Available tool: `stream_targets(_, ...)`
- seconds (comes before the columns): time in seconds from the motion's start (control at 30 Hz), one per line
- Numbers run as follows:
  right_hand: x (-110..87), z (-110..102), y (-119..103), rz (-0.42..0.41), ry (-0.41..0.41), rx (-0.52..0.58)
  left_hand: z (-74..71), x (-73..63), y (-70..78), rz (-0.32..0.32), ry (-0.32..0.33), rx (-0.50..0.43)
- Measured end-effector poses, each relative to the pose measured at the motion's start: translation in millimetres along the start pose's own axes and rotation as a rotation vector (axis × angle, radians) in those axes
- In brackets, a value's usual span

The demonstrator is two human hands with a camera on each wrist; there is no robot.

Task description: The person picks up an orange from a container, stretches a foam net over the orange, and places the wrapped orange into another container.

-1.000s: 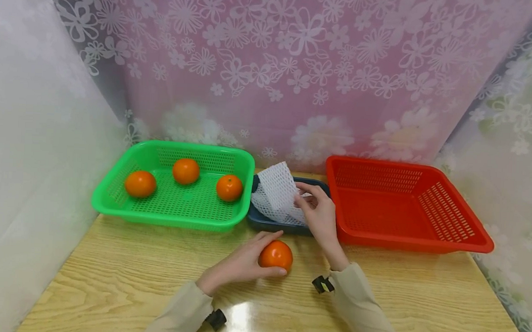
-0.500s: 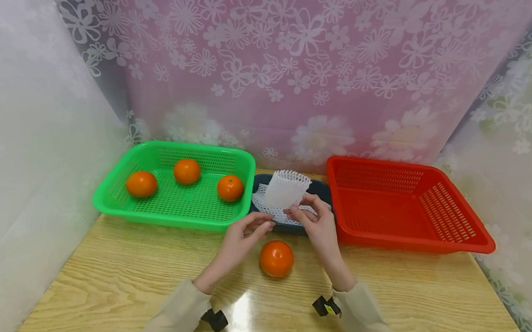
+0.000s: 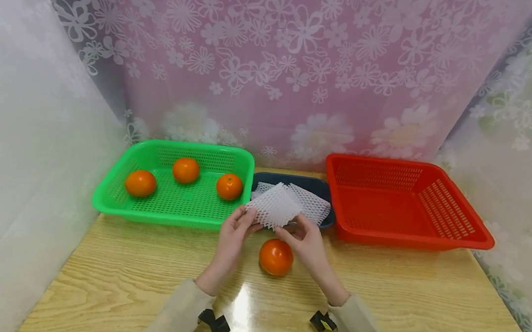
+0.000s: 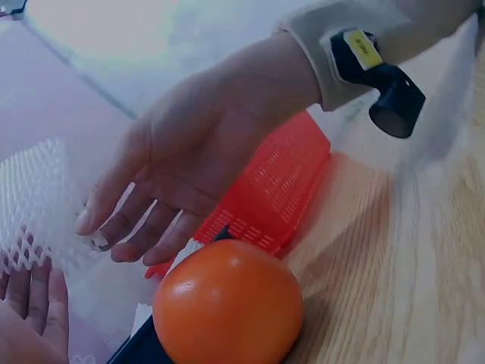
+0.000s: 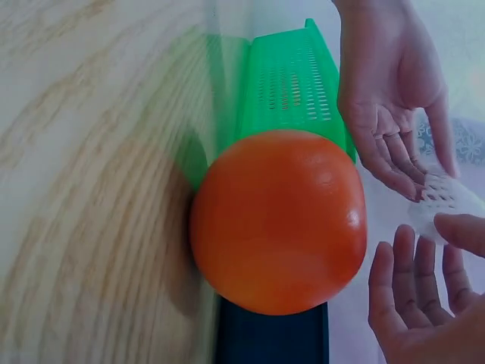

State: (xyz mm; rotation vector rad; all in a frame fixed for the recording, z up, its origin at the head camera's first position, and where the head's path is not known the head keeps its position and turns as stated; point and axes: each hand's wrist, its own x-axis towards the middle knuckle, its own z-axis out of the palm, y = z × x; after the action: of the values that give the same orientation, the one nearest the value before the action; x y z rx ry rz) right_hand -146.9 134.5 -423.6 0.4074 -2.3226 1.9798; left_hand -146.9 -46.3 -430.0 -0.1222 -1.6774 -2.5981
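A white foam fruit net point(image 3: 273, 206) is held flat and tilted over the dark blue tray point(image 3: 314, 182). My left hand point(image 3: 232, 236) pinches its left corner between thumb and fingers. At its lower right edge, my right hand point(image 3: 306, 242) grips it with thumb and fingertips. In the right wrist view the net's mesh point(image 5: 439, 193) spans between both hands. A glossy orange point(image 3: 276, 257) rests on the wooden table below the hands, touched by neither. More foam nets point(image 3: 312, 203) lie in the tray behind the held one, partly hidden by it.
To the left stands a green basket point(image 3: 170, 220) with three oranges point(image 3: 186, 170) inside. A red basket point(image 3: 412, 240) stands to the right, against the tray's side. The wooden table point(image 3: 109, 273) runs back to a floral curtain point(image 3: 235, 60).
The left hand let go of the orange, rose and took the net's left corner. The right hand drew one net forward from the tray. The orange stays in place.
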Motion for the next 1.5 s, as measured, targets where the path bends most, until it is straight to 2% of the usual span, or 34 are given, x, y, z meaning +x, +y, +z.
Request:
stream_targets(0.1, -0.2, -1, -2, -0.022, -0.054, 0.019, -1.2, -0.2, 0.8, -0.033, -0.024, -0.081)
stream_targets(0.23, -0.5, -5, -7, -0.028, -0.111, 0.055, -1.9, -1.4, 0.9, -0.074, -0.049, -0.122)
stream_targets(0.33, -0.3, -7, -11, 0.000, -0.107, 0.093, -1.2, -2.8, 1.4, -0.107, -0.077, -0.159)
stream_targets(0.47, 0.7, -8, -13, 0.051, -0.120, 0.117, 1.7, -4.9, 2.7, -0.153, -0.161, -0.211)
stream_targets(0.57, -0.2, -7, -13, 0.071, -0.179, 0.089, 3.3, -7.3, 1.6, -0.176, -0.230, -0.177)
stream_targets(0.7, -2.3, -5, -14, 0.094, -0.247, 0.080, 5.3, -9.5, -1.2, -0.169, -0.288, -0.083)
stream_targets(0.97, -1.6, -4, -16, 0.216, -0.212, 0.085, 3.3, -9.5, -4.7, -0.175, -0.295, -0.017)
stream_targets(1.07, -1.1, -8, -15, 0.265, -0.205, 0.169, 1.3, -8.6, -6.1, -0.212, -0.327, -0.032)
stream_targets(1.17, -1.2, -11, -13, 0.282, -0.211, 0.302, 0.6, -7.6, -6.5, -0.278, -0.347, -0.093)
stream_targets(1.37, -4.0, -19, -8, 0.340, -0.239, 0.539, -1.1, -5.7, -5.6, -0.450, -0.330, -0.327)
stream_targets(1.5, -8.3, -25, -5, 0.367, -0.266, 0.696, -2.8, -6.1, -3.6, -0.496, -0.343, -0.437)
